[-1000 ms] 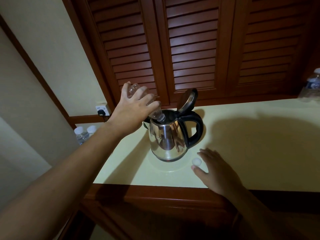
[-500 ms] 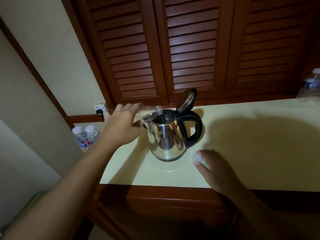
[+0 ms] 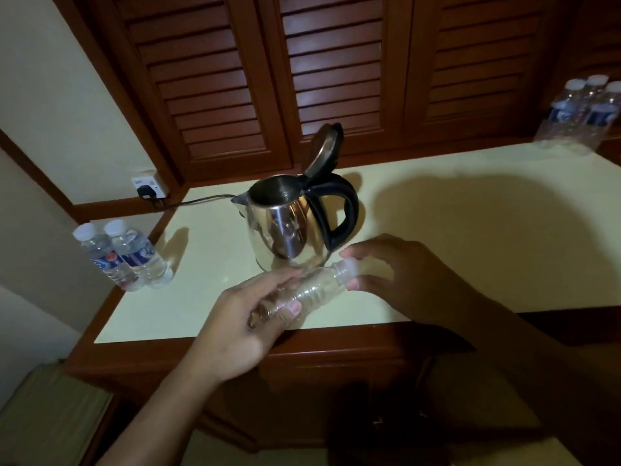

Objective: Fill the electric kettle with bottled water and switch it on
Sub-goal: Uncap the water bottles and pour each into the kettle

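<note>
- Spares: two capped water bottles are stood at the left, by the edge of the counter.
- Plug is seated in the wall socket, far left, and the cord is laid across to the kettle. It could be snagged by a forearm and the kettle dragged.
- Left hand, near, is wrapped round the lower half of the bottle. The bottle is held on its side above the near edge, just in front of the kettle, and looks empty.
- Kettle is set mid-counter with its lid raised. The water level cannot be seen; if too little is inside, the element could be run dry. If the lid is left up when the switch is pressed, steam may be let out and the cut-off delayed. The switch itself cannot be made out.
- Cap is pinched at the bottle's neck by the right hand; whether it is threaded cannot be told. If started crooked, it could be dropped, or drips shed beside the kettle.
- Pack of bottles is kept far right, well apart.
</note>
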`<action>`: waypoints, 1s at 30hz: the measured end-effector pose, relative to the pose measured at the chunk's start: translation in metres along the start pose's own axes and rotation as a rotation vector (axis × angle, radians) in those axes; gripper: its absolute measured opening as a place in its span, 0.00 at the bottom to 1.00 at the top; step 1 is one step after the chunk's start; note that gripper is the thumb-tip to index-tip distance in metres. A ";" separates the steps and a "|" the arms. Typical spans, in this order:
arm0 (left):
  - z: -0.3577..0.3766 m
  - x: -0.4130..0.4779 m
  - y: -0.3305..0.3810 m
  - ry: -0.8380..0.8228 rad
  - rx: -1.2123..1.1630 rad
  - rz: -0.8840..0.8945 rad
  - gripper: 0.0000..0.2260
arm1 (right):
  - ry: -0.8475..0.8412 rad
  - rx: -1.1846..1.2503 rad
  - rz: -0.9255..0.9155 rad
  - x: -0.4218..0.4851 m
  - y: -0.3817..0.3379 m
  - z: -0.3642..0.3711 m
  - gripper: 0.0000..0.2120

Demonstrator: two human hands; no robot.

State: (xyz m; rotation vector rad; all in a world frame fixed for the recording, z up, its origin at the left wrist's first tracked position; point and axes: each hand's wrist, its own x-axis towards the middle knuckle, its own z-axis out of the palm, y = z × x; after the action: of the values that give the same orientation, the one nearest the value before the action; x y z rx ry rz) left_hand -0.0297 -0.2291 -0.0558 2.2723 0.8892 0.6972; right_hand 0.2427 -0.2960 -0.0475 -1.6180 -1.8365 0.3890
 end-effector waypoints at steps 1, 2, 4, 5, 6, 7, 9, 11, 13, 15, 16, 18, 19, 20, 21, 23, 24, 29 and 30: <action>0.002 0.002 0.002 -0.021 -0.013 0.005 0.20 | -0.016 0.002 -0.008 -0.003 0.000 -0.004 0.18; 0.004 0.005 0.004 -0.049 -0.032 0.008 0.20 | -0.024 0.010 -0.016 -0.006 0.000 -0.008 0.19; 0.010 0.011 0.011 -0.100 -0.135 0.004 0.20 | 0.004 0.044 -0.037 -0.014 0.001 -0.015 0.19; 0.013 0.015 0.014 -0.119 -0.212 -0.011 0.20 | 0.026 0.077 -0.042 -0.019 0.002 -0.019 0.19; 0.017 0.019 0.017 -0.132 -0.289 -0.036 0.20 | 0.048 0.113 -0.037 -0.024 0.003 -0.024 0.19; 0.022 0.024 0.021 -0.149 -0.372 -0.068 0.19 | 0.073 0.141 -0.024 -0.029 0.004 -0.029 0.20; 0.034 0.035 0.028 -0.211 -0.626 -0.154 0.16 | 0.118 0.161 -0.010 -0.038 0.005 -0.043 0.19; 0.047 0.048 0.034 -0.305 -0.897 -0.245 0.17 | 0.163 0.113 -0.057 -0.048 0.007 -0.056 0.19; 0.060 0.063 0.041 -0.459 -1.063 -0.321 0.23 | 0.187 0.084 -0.079 -0.057 0.013 -0.068 0.19; 0.070 0.080 0.046 -0.682 -1.175 -0.398 0.27 | 0.192 0.069 -0.077 -0.066 0.025 -0.079 0.19; 0.076 0.089 0.048 -0.789 -1.210 -0.430 0.27 | 0.201 0.052 -0.081 -0.069 0.034 -0.085 0.19; 0.090 0.106 0.056 -0.945 -1.269 -0.473 0.25 | 0.234 -0.022 -0.122 -0.070 0.052 -0.097 0.15; 0.099 0.116 0.062 -0.988 -1.290 -0.483 0.24 | 0.258 -0.078 -0.157 -0.069 0.063 -0.103 0.14; 0.109 0.126 0.072 -1.008 -1.293 -0.484 0.24 | 0.283 -0.127 -0.189 -0.067 0.074 -0.109 0.17; 0.119 0.136 0.081 -1.007 -1.269 -0.473 0.24 | 0.310 -0.153 -0.204 -0.065 0.086 -0.114 0.22; 0.141 0.160 0.103 -0.878 -1.136 -0.375 0.24 | 0.352 -0.125 -0.140 -0.060 0.108 -0.130 0.27; 0.152 0.173 0.114 -0.753 -1.011 -0.278 0.21 | 0.356 -0.084 -0.032 -0.058 0.120 -0.140 0.28; 0.215 0.232 0.156 -0.255 -0.212 0.195 0.21 | 0.219 0.149 0.673 -0.040 0.185 -0.208 0.32; 0.229 0.245 0.164 -0.232 -0.168 0.184 0.23 | 0.235 0.134 0.674 -0.037 0.196 -0.222 0.32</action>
State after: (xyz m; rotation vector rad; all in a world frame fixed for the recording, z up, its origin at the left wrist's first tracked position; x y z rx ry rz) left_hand 0.3428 -0.2254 -0.0393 2.2443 0.4983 0.5489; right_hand 0.5367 -0.3369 -0.0118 -2.0560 -1.0343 0.5649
